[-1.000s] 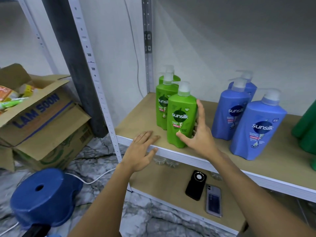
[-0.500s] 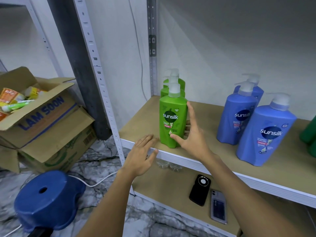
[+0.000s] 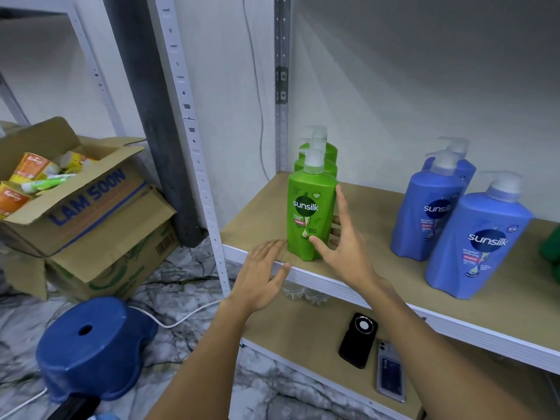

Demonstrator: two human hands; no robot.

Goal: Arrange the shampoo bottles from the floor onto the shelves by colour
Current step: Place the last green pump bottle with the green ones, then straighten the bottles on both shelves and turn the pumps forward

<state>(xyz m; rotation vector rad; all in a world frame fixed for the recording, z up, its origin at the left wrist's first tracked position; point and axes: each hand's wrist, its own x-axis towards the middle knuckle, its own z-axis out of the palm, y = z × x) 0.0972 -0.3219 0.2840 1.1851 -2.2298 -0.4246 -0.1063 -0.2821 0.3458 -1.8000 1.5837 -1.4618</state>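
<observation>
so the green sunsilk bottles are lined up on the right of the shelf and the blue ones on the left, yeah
Not quite: the sides are swapped. The head view shows the green Sunsilk bottles lined up on the left of the shelf and the blue Sunsilk bottles on the right.

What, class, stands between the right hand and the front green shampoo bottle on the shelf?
Nothing visible does. The right hand is already beside the front green Sunsilk bottle, its thumb against the bottle's lower front, its straight fingers along the bottle's right side. The left hand hovers at the shelf edge, clear of it.
</observation>
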